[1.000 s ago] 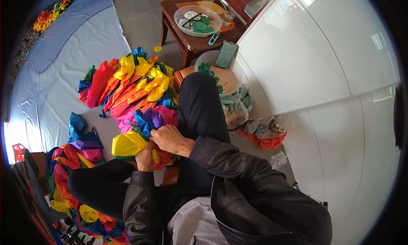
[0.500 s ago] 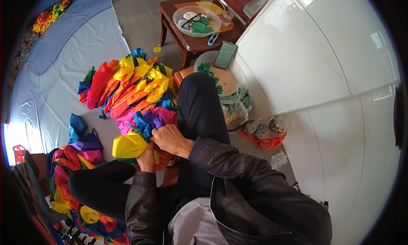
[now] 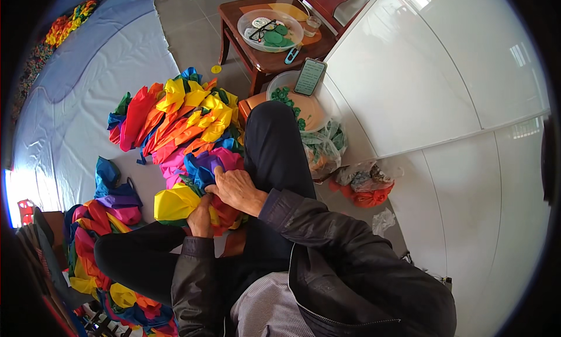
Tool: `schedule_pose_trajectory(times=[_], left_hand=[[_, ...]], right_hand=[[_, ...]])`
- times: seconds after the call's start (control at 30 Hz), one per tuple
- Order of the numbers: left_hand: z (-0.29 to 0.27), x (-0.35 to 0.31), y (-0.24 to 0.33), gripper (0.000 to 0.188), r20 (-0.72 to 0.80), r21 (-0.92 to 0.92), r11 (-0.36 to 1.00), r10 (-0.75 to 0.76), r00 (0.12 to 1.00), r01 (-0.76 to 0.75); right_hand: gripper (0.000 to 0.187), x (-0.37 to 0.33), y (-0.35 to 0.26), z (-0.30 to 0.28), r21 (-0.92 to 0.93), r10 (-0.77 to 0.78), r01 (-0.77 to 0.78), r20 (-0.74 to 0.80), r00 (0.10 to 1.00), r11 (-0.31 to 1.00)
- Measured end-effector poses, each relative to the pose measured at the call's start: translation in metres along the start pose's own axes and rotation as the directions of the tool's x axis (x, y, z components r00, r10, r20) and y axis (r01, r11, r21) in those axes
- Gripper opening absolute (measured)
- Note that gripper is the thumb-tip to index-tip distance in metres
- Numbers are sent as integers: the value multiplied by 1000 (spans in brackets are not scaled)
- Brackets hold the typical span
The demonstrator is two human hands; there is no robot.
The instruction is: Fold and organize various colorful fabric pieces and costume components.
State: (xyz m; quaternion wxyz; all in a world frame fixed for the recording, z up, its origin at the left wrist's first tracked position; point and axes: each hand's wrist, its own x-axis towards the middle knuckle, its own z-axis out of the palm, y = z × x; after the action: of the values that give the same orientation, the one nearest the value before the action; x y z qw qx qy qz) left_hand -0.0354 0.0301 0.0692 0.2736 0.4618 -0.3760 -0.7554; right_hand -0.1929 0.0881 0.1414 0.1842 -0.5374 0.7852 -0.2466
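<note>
I sit on the floor with a bundle of bright fabric pieces between my knees: yellow, red, purple, blue and pink. My left hand grips the bundle from below, beside a puffed yellow piece. My right hand lies on top of the bundle, fingers closed on the purple and red folds. A bigger heap of the same colourful fabric spreads on the floor just beyond my hands.
A pale blue-white sheet covers the floor at left. More coloured fabric lies by my left leg. A wooden chair holds a tray with green pieces. A bowl, a phone and plastic bags stand along the white wall.
Both hands stay on the fabric bundle. My right hand's fingers have shifted slightly on the folds; nothing else has moved.
</note>
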Motion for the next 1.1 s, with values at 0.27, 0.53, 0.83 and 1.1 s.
schedule_pose_trajectory(times=[0.27, 0.53, 0.83, 1.1], left_hand=[[4, -2, 1, 32, 41, 41, 999, 10, 999, -12], [0, 4, -1, 42, 8, 10, 1000, -19, 1000, 19], [-15, 7, -3, 43, -25, -194, 966, -178, 984, 170], [-20, 9, -5, 40, 61, -148, 976, -151, 987, 159]], right_hand=[[24, 2, 9, 10, 48, -86, 85, 16, 996, 995], [24, 0, 1, 10, 85, -161, 166, -72, 984, 982], [20, 3, -2, 1, 151, -157, 191, -213, 964, 970], [17, 9, -4, -14, 127, -82, 149, -424, 902, 981]])
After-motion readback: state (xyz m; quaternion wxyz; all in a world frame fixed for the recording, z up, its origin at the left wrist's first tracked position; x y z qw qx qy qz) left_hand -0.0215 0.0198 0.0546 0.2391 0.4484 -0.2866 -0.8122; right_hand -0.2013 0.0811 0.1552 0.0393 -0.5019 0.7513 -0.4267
